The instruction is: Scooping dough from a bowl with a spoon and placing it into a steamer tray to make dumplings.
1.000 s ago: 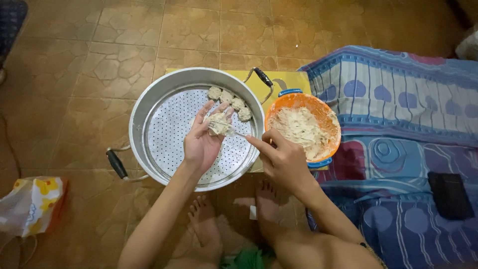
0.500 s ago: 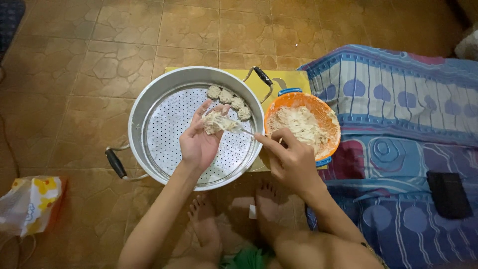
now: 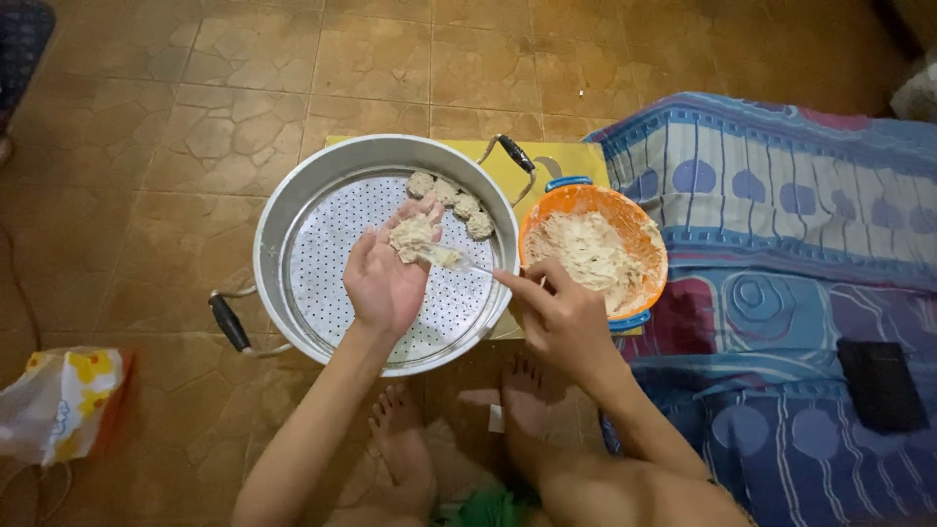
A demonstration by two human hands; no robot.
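Note:
My left hand (image 3: 388,275) hovers palm-up over a round metal steamer tray (image 3: 293,224) and cups a lump of pale filling mixture (image 3: 414,234) on its fingers. My right hand (image 3: 556,314) holds a small spoon (image 3: 459,260) whose tip presses into that lump. Several shaped pale balls (image 3: 451,202) lie in a row at the far edge of the perforated tray. An orange bowl (image 3: 649,244) full of the same pale mixture stands just right of the steamer, beside my right hand.
The steamer has black handles (image 3: 230,322) at the near left and far right. A yellow board (image 3: 556,161) lies under the bowl. A patterned blue mat (image 3: 800,244) covers the floor on the right, with a black phone (image 3: 881,385) on it. A plastic bag (image 3: 61,402) lies at the left. My feet (image 3: 459,429) rest below the steamer.
My right hand has brought the spoon from beside the bowl to the lump in my left palm. My left hand opened a little flatter.

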